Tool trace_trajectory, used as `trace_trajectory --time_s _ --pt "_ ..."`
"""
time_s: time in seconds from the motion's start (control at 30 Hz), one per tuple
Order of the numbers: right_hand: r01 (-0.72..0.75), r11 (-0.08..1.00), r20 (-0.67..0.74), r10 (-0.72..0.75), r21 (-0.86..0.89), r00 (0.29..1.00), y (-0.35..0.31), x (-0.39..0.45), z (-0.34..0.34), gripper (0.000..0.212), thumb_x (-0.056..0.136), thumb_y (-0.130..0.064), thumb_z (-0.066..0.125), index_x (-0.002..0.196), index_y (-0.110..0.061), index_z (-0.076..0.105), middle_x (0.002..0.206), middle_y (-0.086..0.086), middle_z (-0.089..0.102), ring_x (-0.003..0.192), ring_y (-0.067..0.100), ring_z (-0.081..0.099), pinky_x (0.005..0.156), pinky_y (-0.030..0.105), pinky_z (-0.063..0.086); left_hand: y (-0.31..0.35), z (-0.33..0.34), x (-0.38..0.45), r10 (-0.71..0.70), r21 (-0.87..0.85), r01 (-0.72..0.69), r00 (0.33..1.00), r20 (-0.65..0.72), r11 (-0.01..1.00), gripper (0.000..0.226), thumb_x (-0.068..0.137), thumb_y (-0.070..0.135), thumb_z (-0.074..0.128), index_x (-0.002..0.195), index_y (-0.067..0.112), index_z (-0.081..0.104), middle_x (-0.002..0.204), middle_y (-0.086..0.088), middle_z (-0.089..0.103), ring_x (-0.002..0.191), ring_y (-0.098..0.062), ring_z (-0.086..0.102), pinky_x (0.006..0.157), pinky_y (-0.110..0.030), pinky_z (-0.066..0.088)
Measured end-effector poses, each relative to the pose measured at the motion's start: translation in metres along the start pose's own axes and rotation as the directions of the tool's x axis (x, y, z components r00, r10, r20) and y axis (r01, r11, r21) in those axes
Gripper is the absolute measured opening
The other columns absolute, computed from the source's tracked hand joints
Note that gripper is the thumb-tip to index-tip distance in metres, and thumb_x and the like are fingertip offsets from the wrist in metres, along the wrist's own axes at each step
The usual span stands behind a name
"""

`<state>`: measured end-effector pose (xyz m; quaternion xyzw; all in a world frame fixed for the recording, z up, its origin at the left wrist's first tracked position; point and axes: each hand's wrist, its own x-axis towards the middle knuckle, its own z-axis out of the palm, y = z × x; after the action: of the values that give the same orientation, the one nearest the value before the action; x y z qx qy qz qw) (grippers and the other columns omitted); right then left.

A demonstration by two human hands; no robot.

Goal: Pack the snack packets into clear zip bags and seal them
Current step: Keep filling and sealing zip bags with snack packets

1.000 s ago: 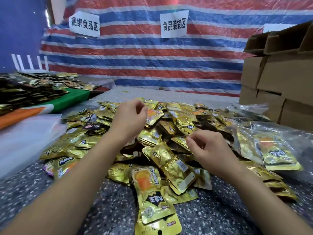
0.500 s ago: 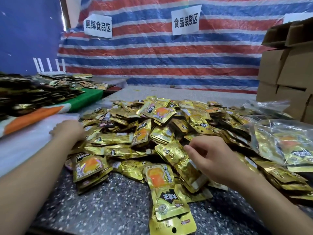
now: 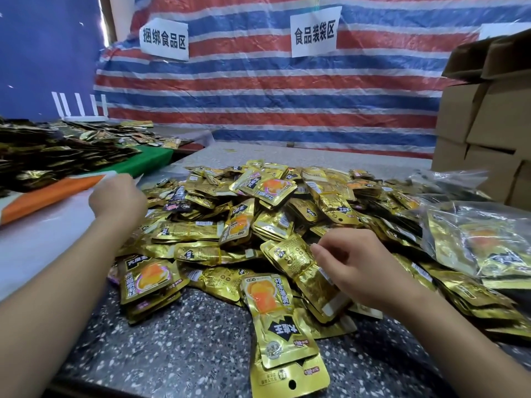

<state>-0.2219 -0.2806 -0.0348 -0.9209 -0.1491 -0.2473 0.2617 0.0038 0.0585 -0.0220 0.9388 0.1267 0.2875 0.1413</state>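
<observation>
My right hand (image 3: 356,271) rests on the near side of the big heap of shiny gold foil snack packets (image 3: 275,214) that covers the dark speckled stone bench (image 3: 178,340). Its fingers are curled, and the fingertips (image 3: 316,249) pinch the edge of one gold packet lying back side up (image 3: 298,268) at the front of the heap. My left hand (image 3: 116,198) reaches out to the left edge of the heap, over the stack of clear plastic zip bags (image 3: 37,248) lying flat there. I see only the back of that hand, so I cannot tell whether it has hold of a bag or how far its fingers are bent.

Nearest to me, a gold packet with an orange picture on its front (image 3: 273,314) lies on top of another at the bench's front edge. On the right, a filled clear zip bag with gold packets inside (image 3: 482,239) rests against the heap. Behind it stand stacked brown cardboard boxes (image 3: 488,124). Far left, a second pile of packets (image 3: 57,150) lies on a green and orange cloth (image 3: 143,165). A red, white and blue striped tarpaulin (image 3: 287,104) with white paper signs (image 3: 314,33) hangs at the back.
</observation>
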Motion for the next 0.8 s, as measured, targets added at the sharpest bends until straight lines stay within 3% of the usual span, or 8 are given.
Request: trace_trajectory --time_s 0.13,0.23,0.33,0.4,0.47,0.6,0.7,0.8 --pt "-0.024 0.999 0.004 0.024 0.043 1.0 -0.003 0.001 0.001 0.033 0.095 -0.032 0.059 0.064 -0.021 0.06 0.06 -0.005 0.056 0.061 0.012 0.052 0.054 0.019 0.038 0.049 -0.031 -0.034 0.164 -0.395 -0.218 0.972 -0.166 0.893 0.016 0.096 0.018 0.053 0.1 0.007 0.064 0.094 -0.017 0.069 0.084 -0.036 0.061 0.067 -0.038 0.044" --pt "-0.03 0.997 0.055 0.026 0.073 0.998 -0.009 0.0 -0.001 0.022 0.094 -0.032 0.064 0.072 -0.026 0.066 0.074 -0.011 0.064 0.067 0.009 0.058 0.057 0.017 0.042 0.089 -0.044 -0.078 0.319 -0.599 -0.329 0.939 -0.126 0.73 0.009 0.091 0.013 0.058 0.099 0.012 0.062 0.096 -0.008 0.07 0.086 -0.026 0.064 0.076 -0.04 0.054" --pt "-0.085 0.983 0.264 0.041 0.16 0.964 -0.018 -0.003 -0.005 0.006 0.093 -0.03 0.067 0.089 -0.028 0.071 0.083 -0.014 0.068 0.069 0.005 0.063 0.058 0.019 0.05 0.111 -0.04 -0.115 0.445 -0.743 -0.347 0.893 -0.074 0.573 0.007 0.09 0.01 0.061 0.096 0.013 0.061 0.094 -0.004 0.072 0.085 -0.018 0.068 0.076 -0.041 0.058" --pt "-0.13 0.983 0.381 0.071 0.131 0.922 -0.025 -0.005 -0.006 0.012 0.094 -0.04 0.065 0.098 -0.03 0.069 0.077 -0.014 0.068 0.062 0.002 0.06 0.054 0.018 0.047 0.113 -0.032 -0.126 0.466 -0.776 -0.328 0.884 -0.051 0.538 0.01 0.09 0.013 0.062 0.099 0.017 0.062 0.091 -0.001 0.072 0.073 -0.006 0.066 0.061 -0.028 0.055" --pt "-0.136 0.99 0.443 0.132 -0.024 0.887 -0.035 -0.006 -0.004 0.03 0.09 -0.06 0.058 0.101 -0.031 0.063 0.072 -0.011 0.066 0.059 0.001 0.059 0.052 0.018 0.044 0.11 -0.025 -0.129 0.457 -0.791 -0.297 0.889 -0.025 0.535 0.019 0.088 0.017 0.063 0.106 0.024 0.065 0.09 0.004 0.072 0.067 0.002 0.063 0.052 -0.014 0.045" --pt "-0.1 0.918 0.437 0.275 -0.383 0.856 -0.054 -0.009 0.008 0.066 0.075 -0.089 0.042 0.082 -0.024 0.053 0.076 -0.005 0.058 0.064 0.008 0.054 0.051 0.031 0.04 0.1 -0.018 -0.13 0.48 -0.818 -0.267 0.877 0.012 0.509 0.019 0.092 0.024 0.064 0.108 0.021 0.074 0.095 0.009 0.073 0.09 -0.007 0.07 0.076 -0.026 0.055" --pt "-0.152 0.877 0.417 0.361 -0.455 0.834 -0.062 -0.009 0.018 0.08 0.064 -0.097 0.039 0.074 -0.019 0.054 0.071 -0.003 0.056 0.061 0.01 0.05 0.047 0.032 0.032 0.1 -0.017 -0.132 0.497 -0.783 -0.317 0.868 -0.012 0.535 0.032 0.098 0.033 0.055 0.084 0.009 0.072 0.071 -0.003 0.071 0.068 -0.02 0.066 0.059 -0.033 0.049" --pt "-0.205 0.87 0.415 0.406 -0.449 0.814 -0.064 -0.007 0.021 0.081 0.06 -0.097 0.045 0.073 -0.018 0.054 0.069 -0.001 0.057 0.061 0.011 0.051 0.047 0.031 0.031 0.101 -0.019 -0.136 0.547 -0.779 -0.342 0.837 0.001 0.526 0.046 0.102 0.037 0.045 0.068 0.008 0.055 0.053 -0.002 0.046 0.049 -0.014 0.04 0.05 -0.033 0.029"
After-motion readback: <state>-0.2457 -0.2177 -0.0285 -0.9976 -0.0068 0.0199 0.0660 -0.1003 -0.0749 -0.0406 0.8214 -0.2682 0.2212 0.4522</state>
